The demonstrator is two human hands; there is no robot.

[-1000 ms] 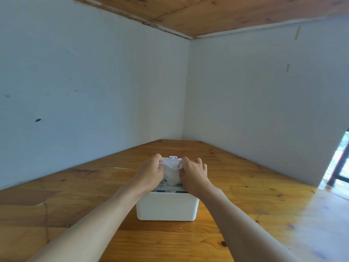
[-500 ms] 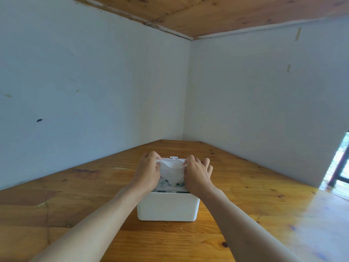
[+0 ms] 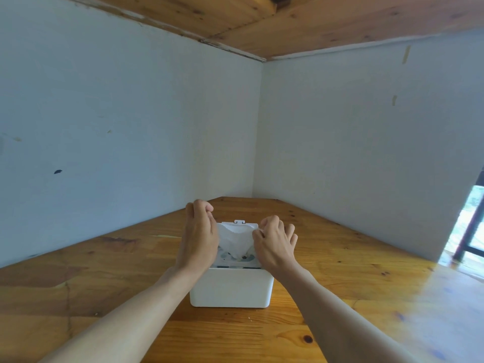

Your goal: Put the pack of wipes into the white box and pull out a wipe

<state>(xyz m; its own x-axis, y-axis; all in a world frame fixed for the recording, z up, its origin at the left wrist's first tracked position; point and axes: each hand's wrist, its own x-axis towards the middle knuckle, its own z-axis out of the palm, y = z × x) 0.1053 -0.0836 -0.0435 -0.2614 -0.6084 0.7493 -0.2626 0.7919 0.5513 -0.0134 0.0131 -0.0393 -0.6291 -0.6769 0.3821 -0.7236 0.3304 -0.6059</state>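
We note that, against a second ago, the left hand [image 3: 200, 233] and right hand [image 3: 273, 243], each pinched on the wipe [image 3: 235, 241], have risen and spread above the white box [image 3: 231, 288], whose seated pack of wipes [image 3: 237, 259] suggests extraction is under way.

Wipes pack [image 3: 235, 259] mostly hidden in white box [image 3: 231, 289]; both forearms cut off at btm edge.

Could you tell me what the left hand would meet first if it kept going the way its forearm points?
Probably nothing soon: the left hand points up and away past the white box, over bare wooden table, toward the wall corner. Depth is unclear.
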